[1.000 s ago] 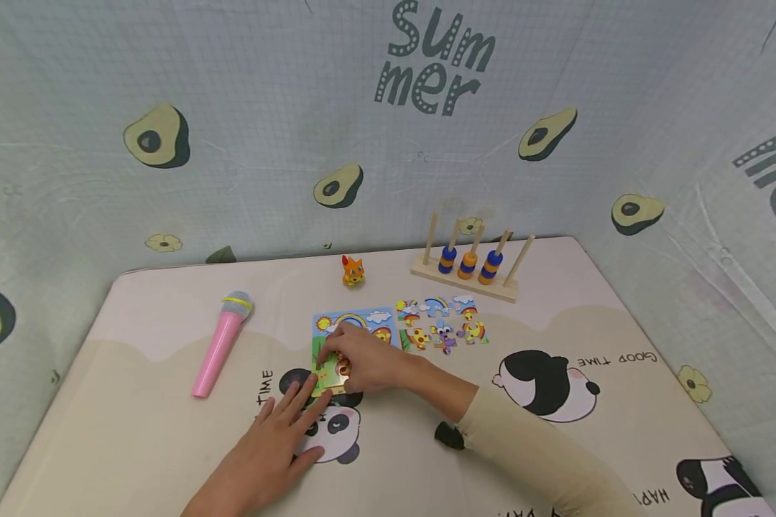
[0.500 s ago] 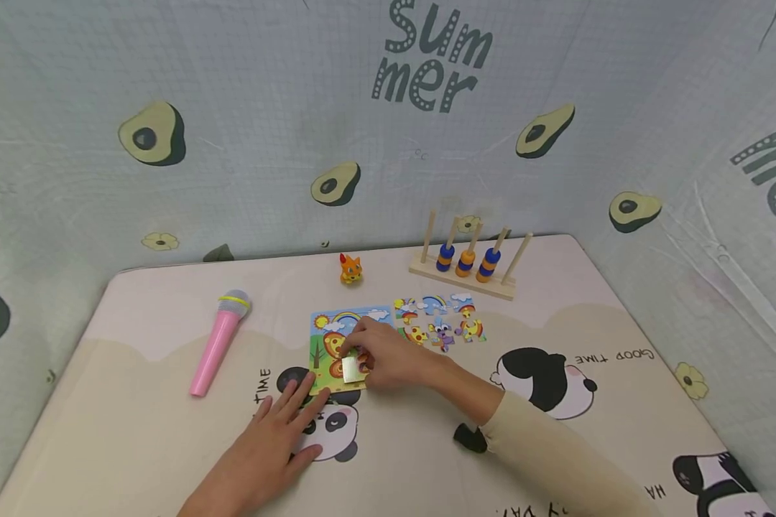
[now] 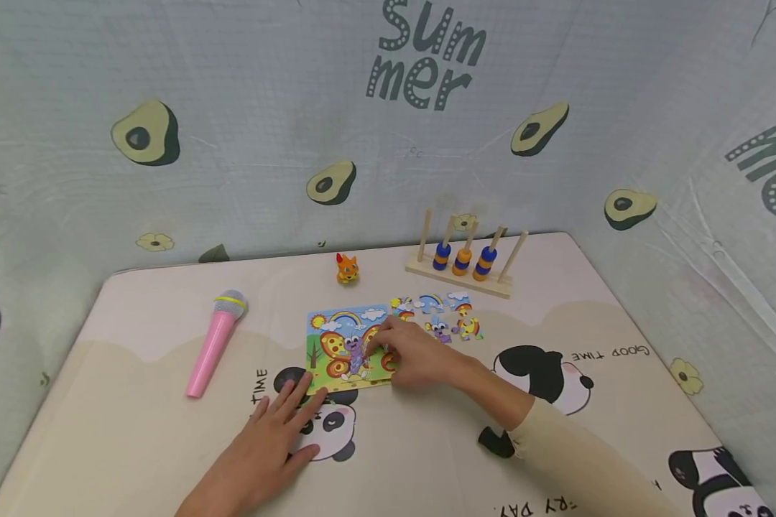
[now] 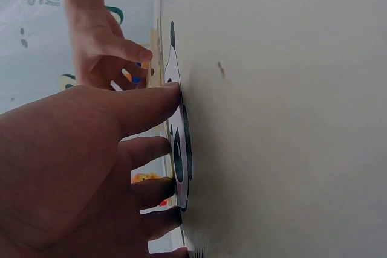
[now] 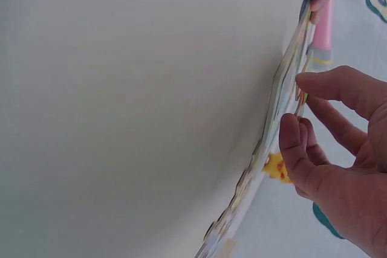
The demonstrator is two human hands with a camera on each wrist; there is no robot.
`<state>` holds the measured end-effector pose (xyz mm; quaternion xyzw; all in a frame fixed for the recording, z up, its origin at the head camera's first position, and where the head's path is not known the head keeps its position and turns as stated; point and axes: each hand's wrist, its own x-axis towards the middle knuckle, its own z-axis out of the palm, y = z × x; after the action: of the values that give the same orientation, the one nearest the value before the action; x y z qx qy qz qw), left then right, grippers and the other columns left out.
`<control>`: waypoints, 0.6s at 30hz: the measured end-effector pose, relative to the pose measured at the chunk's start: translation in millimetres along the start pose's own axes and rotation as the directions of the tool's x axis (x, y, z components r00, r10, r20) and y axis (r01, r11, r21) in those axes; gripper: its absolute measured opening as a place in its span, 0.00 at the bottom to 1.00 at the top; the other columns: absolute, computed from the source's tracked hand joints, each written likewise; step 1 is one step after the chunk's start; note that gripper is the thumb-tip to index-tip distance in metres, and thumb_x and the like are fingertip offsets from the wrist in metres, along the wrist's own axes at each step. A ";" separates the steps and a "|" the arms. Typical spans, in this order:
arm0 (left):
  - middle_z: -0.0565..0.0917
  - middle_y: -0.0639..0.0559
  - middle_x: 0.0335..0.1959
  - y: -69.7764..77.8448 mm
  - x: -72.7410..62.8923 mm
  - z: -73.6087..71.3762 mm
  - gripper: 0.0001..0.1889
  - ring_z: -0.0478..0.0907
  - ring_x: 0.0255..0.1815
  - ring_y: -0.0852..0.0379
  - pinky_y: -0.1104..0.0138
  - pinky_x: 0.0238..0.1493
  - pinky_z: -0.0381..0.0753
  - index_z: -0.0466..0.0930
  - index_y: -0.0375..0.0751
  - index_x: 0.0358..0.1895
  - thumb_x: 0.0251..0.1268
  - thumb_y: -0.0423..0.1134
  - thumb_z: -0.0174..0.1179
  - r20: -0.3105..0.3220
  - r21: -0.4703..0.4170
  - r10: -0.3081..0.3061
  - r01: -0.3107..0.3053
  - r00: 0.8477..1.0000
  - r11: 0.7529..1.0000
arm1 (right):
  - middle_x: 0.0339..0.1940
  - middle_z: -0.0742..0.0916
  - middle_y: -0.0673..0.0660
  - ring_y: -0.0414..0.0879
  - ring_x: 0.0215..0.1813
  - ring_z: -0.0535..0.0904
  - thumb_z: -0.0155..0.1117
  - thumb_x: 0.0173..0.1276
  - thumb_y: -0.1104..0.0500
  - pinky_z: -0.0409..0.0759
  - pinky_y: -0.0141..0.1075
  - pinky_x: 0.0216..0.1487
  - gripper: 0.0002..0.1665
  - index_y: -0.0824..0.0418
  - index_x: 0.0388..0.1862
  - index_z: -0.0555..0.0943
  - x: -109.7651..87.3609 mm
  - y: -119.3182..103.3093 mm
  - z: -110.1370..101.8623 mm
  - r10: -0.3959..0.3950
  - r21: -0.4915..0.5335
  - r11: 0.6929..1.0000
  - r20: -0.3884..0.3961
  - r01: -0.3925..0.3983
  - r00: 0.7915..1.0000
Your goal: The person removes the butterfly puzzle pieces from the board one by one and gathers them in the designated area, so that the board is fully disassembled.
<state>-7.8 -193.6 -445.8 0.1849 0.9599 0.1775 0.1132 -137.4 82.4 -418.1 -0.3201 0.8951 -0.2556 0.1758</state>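
Observation:
A puzzle board (image 3: 328, 366) with a butterfly picture lies on the table in the middle of the head view. My left hand (image 3: 265, 434) lies spread at its near left corner, fingertips touching or close to the edge. Over the board's right part, my right hand (image 3: 417, 352) pinches a small, thin puzzle piece (image 5: 301, 96) between thumb and fingertips; the hand largely hides it in the head view. Loose puzzle pieces (image 3: 431, 303) lie just right of the board, some behind my right hand. In the left wrist view, my left hand's fingers (image 4: 151, 149) rest straight on the table.
A pink toy microphone (image 3: 212, 350) lies to the left. Behind the board stands a small orange fox figure (image 3: 347, 269). A wooden peg stand (image 3: 459, 271) with blue and orange rings is at the back right. A patterned cloth wall (image 3: 252, 129) rises behind the table.
My right hand has moved rightward across the board with the piece, uncovering the butterfly picture. My left hand stays at the corner. The head view has shifted slightly.

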 end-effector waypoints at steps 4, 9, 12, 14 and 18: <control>0.56 0.45 0.86 0.1 -0.4 0.0 0.38 0.56 0.84 0.34 0.33 0.77 0.59 0.64 0.51 0.81 0.72 0.55 0.64 -0.010 0.008 0.005 -0.004 1.000 1.000 | 0.52 0.79 0.50 0.43 0.48 0.73 0.69 0.48 0.75 0.77 0.36 0.47 0.35 0.49 0.55 0.87 -8.2 6.6 -3.0 0.028 0.019 0.999 0.000 -0.028 1.000; 0.55 0.46 0.86 0.2 0.0 0.2 0.39 0.56 0.84 0.35 0.33 0.77 0.58 0.63 0.52 0.82 0.71 0.55 0.65 -0.001 -0.001 -0.003 0.003 1.000 1.000 | 0.52 0.78 0.49 0.43 0.48 0.72 0.69 0.47 0.76 0.75 0.38 0.48 0.36 0.50 0.55 0.87 -17.5 14.2 -5.1 0.051 0.033 0.998 -0.003 -0.051 0.999; 0.55 0.46 0.86 0.5 -0.1 -0.1 0.39 0.56 0.84 0.35 0.33 0.78 0.58 0.63 0.52 0.82 0.71 0.55 0.65 0.001 -0.002 -0.006 0.006 1.000 1.000 | 0.50 0.78 0.49 0.43 0.46 0.72 0.69 0.46 0.75 0.75 0.38 0.46 0.35 0.51 0.55 0.87 -22.3 18.0 -6.5 0.059 0.025 0.998 -0.008 -0.059 0.998; 0.55 0.46 0.86 0.7 -0.1 -0.2 0.39 0.56 0.84 0.34 0.34 0.78 0.58 0.63 0.52 0.82 0.71 0.55 0.65 0.000 0.000 -0.005 0.005 1.000 1.000 | 0.50 0.78 0.49 0.43 0.46 0.73 0.68 0.46 0.76 0.76 0.38 0.45 0.35 0.51 0.54 0.87 -25.1 20.5 -7.3 0.061 0.024 0.998 -0.011 -0.061 0.998; 0.56 0.46 0.86 1.5 0.3 -0.2 0.39 0.56 0.84 0.35 0.33 0.78 0.58 0.64 0.52 0.82 0.71 0.55 0.65 0.000 0.001 -0.005 0.005 1.000 1.000 | 0.51 0.79 0.50 0.44 0.45 0.73 0.69 0.46 0.75 0.76 0.37 0.45 0.34 0.52 0.54 0.87 -31.1 24.6 -8.5 0.058 0.019 0.998 -0.015 -0.058 0.998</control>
<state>-7.7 -192.2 -445.1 0.1825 0.9605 0.1768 0.1136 -130.6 122.2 -420.6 -0.2903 0.9030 -0.2612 0.1792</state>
